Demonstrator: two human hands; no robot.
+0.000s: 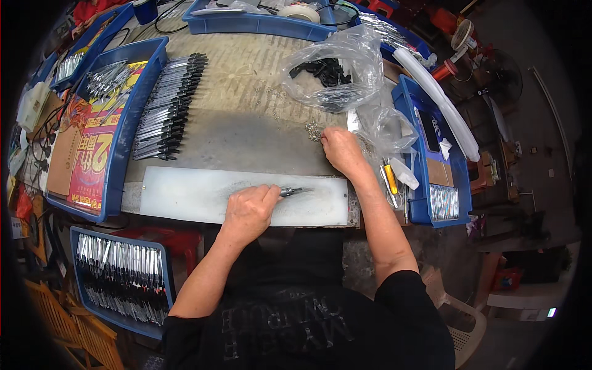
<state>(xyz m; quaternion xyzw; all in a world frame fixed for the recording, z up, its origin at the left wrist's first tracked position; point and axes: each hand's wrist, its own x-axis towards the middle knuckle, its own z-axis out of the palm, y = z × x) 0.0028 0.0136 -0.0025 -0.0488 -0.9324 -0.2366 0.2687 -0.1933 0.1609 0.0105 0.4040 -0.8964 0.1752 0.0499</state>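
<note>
- Low in the middle of the frame, the left hand (248, 211) is curled shut around a small grey metal tool (292, 192); only its dark, narrow tip pokes out to the right of the fingers, so the rest of its shape is hidden.
- That tip rests on a pale, smudged rectangular work plate (185, 196) lying along the near edge of the worn grey bench (246, 132).
- Right of centre, the right hand (341, 150) lies knuckles-up with its fingertips pinched down into a little heap of small shiny metal parts (314, 131); I cannot tell whether it has actually picked any up.
- Just beside that wrist, yellow-handled tools (390, 182) lie by a blue plastic bin (412, 154).
- At lower left, another blue tray (117, 280) holds rows of black-handled metal pieces.
- Left of centre, a long row of black-handled silver implements (169, 111) lies fanned on the bench, well apart from both hands.
- Further up, a crumpled clear plastic bag of black parts (333, 71) stands just beyond the right hand.
- At top, a long blue tray (259, 23) holds a roll of tape.
</note>
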